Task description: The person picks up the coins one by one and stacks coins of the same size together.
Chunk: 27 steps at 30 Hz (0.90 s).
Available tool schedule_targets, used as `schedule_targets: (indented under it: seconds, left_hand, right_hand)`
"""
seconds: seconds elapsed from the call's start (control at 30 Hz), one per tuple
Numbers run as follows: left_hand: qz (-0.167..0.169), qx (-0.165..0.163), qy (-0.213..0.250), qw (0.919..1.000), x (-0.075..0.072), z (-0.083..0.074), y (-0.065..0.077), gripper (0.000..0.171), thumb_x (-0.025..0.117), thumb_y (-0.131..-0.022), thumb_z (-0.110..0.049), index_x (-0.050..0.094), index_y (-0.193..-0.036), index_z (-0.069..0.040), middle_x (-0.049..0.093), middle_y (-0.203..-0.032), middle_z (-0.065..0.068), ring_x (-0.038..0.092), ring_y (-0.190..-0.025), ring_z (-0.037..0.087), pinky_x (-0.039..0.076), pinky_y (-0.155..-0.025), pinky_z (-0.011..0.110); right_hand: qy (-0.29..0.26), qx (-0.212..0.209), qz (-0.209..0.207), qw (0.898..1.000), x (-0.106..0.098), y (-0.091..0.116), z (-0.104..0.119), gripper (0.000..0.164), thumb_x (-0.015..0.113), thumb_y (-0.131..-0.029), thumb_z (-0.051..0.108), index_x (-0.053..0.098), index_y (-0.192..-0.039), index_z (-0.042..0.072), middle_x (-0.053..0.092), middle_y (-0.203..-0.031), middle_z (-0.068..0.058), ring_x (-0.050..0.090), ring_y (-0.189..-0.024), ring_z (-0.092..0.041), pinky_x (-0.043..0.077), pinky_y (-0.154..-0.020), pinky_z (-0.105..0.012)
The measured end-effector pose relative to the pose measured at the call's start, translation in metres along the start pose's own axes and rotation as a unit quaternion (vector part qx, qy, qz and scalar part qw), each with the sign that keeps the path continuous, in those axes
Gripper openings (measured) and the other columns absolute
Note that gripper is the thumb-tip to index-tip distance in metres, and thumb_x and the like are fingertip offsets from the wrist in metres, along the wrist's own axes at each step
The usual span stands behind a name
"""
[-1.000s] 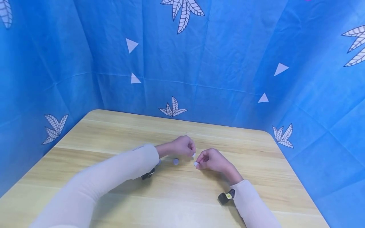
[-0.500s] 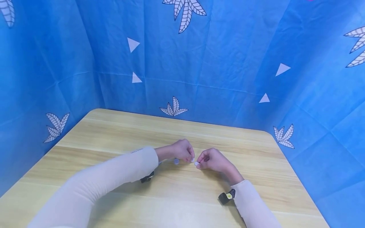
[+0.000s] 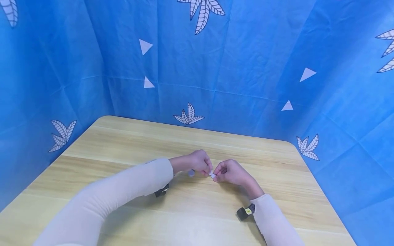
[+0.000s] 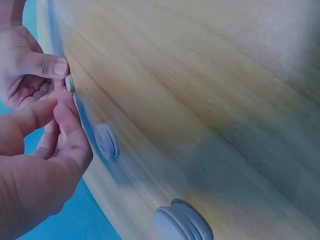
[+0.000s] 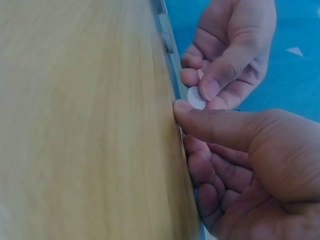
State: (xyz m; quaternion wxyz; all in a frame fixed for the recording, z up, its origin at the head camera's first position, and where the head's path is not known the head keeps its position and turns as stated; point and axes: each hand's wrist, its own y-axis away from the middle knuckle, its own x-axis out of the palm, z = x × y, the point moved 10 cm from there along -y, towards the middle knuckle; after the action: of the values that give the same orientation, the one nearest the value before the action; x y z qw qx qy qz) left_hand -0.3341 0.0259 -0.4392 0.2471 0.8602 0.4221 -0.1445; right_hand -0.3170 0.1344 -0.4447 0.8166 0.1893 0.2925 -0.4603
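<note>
Thumb and fingers of my left hand pinch a small, thin white disc, seen face-on in the right wrist view. My right hand meets it from the right, close over the table. Between the right thumb and fingers is a second small disc, seen edge-on in the left wrist view. In the head view the two discs overlap where the fingertips come together. Beside the left hand lies a short stack of grey-white discs, with another disc stack farther left, nearer that wrist.
Light wood-grain boards form the tabletop, with rounded far corners. A blue curtain printed with white leaves and triangles hangs behind and at both sides. Black wrist cameras sit under both pale sleeves.
My left hand has come down and slightly right, bringing its disc against the one in my right hand. The right hand has stayed nearly still; the head view has shifted slightly.
</note>
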Motion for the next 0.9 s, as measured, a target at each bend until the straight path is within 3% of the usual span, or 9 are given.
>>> schedule_targets:
  seconds: [0.27, 0.57, 0.9]
  left_hand:
    - [0.002, -0.016, 0.038, 0.9992, 0.0073, 0.0049, -0.0041, 0.006, 0.072, -0.087, 0.009, 0.074, -0.088, 0.003, 0.073, -0.080, 0.013, 0.070, -0.070, 0.019, 0.060, -0.068, 0.026]
    - [-0.020, -0.046, -0.002, 0.9987, 0.0093, 0.0053, -0.0018, 0.002, 0.076, -0.087, 0.001, 0.074, -0.087, 0.002, 0.074, -0.078, 0.013, 0.066, -0.063, 0.015, 0.056, -0.063, 0.022]
    - [-0.030, -0.046, -0.022, 0.9982, 0.0066, 0.0050, -0.0002, 0.003, 0.074, -0.087, 0.004, 0.075, -0.087, 0.002, 0.074, -0.076, 0.011, 0.066, -0.063, 0.015, 0.056, -0.062, 0.022]
  right_hand:
    - [-0.001, -0.007, 0.000, 1.000, -0.0020, 0.0010, 0.0036, 0.015, 0.085, -0.084, 0.013, 0.074, -0.092, 0.007, 0.071, -0.082, 0.002, 0.065, -0.077, -0.015, 0.054, -0.070, -0.028]
    - [-0.003, -0.006, 0.002, 1.000, -0.0012, -0.0001, 0.0023, 0.015, 0.085, -0.083, 0.012, 0.075, -0.093, 0.007, 0.071, -0.083, 0.002, 0.066, -0.078, -0.015, 0.055, -0.072, -0.028]
    - [-0.005, -0.005, 0.007, 1.000, -0.0007, -0.0007, 0.0024, 0.015, 0.084, -0.083, 0.011, 0.074, -0.093, 0.006, 0.071, -0.084, 0.002, 0.066, -0.081, -0.015, 0.055, -0.074, -0.029]
